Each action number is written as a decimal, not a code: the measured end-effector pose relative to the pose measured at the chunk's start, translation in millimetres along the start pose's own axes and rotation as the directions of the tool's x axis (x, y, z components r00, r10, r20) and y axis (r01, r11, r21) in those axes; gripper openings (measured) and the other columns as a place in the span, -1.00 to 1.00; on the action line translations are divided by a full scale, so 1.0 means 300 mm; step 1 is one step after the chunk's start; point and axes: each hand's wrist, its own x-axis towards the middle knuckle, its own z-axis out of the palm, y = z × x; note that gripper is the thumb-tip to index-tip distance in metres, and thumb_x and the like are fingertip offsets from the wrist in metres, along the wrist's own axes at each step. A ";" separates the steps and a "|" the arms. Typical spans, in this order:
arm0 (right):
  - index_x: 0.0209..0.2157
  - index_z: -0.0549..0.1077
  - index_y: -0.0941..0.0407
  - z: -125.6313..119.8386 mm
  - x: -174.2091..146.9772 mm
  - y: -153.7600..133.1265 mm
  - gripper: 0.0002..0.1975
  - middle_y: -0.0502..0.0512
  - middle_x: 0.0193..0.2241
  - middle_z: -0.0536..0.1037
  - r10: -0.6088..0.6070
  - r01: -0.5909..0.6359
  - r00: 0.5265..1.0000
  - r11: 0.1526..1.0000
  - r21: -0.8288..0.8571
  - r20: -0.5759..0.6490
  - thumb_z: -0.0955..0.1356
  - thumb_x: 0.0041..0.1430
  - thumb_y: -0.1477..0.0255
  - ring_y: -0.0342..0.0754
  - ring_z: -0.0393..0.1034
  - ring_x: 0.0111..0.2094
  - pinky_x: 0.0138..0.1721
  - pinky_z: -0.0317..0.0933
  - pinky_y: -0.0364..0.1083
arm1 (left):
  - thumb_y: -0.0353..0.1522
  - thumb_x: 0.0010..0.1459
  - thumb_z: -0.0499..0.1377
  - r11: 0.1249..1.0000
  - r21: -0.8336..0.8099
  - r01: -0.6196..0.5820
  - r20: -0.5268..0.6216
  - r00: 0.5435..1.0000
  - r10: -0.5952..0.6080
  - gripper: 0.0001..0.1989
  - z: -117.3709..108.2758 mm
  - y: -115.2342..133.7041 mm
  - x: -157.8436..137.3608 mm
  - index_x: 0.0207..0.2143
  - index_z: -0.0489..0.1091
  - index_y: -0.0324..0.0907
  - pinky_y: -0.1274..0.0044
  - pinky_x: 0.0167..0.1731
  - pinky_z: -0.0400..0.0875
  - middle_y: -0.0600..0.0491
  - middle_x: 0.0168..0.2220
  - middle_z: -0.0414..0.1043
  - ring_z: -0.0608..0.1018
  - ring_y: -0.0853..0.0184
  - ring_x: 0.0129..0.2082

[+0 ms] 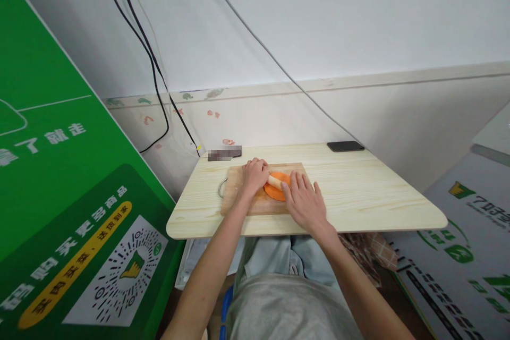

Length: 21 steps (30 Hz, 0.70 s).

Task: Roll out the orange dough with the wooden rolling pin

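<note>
A light wooden rolling pin (pixel 274 183) lies slantwise across a flat, roundish sheet of orange dough (pixel 274 194). Beneath the dough is a wooden cutting board (pixel 255 206) with a metal ring handle at its left side. My left hand (pixel 255 174) is closed over the pin's far left end, its fingers bent. On the near right end rests my right hand (pixel 306 199), palm down, with its fingers stretched out and the thumb apart. Both ends of the pin are hidden under my hands, and part of the dough's right side is covered too.
The pale wooden table (pixel 366 191) stands against the wall. A black phone (pixel 345 146) lies at its back right, and a dark, partly blurred object (pixel 225 153) at its back left. Cables hang down the wall. A green printed panel (pixel 79 170) borders the left.
</note>
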 end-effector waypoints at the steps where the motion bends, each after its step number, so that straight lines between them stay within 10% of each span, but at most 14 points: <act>1: 0.53 0.17 0.27 -0.011 0.019 0.019 -0.30 0.37 0.51 0.24 -0.009 0.009 1.000 1.000 0.021 0.023 -0.02 0.62 0.16 0.26 0.05 0.55 0.51 -0.05 0.35 | -0.43 0.41 0.04 1.000 0.002 0.002 0.002 1.000 -0.002 -0.64 0.000 0.000 0.000 -0.05 0.64 -0.03 0.34 0.18 0.39 -0.01 0.09 0.62 0.56 0.16 0.13; 11: 0.49 0.26 0.14 -0.004 0.163 0.231 -0.40 0.32 0.55 0.17 -0.137 0.122 0.983 0.984 0.127 0.119 0.08 0.60 0.25 0.17 0.09 0.55 0.48 0.12 0.21 | -0.45 0.39 0.05 1.000 0.005 0.015 0.009 1.000 -0.015 -0.62 0.007 -0.009 0.000 0.04 0.60 0.00 0.33 0.18 0.34 0.00 0.13 0.60 0.52 0.16 0.17; 21: 0.53 0.13 0.32 0.033 -0.014 0.108 -0.32 0.43 0.51 0.24 -0.018 0.017 1.000 0.999 0.052 0.020 -0.01 0.59 0.27 0.26 0.01 0.56 0.46 0.08 0.39 | -0.46 0.42 -0.01 0.999 -0.038 0.008 -0.004 1.000 -0.008 -0.61 0.002 -0.003 -0.001 -0.04 0.62 -0.04 0.36 0.19 0.36 0.01 0.11 0.62 0.56 0.19 0.12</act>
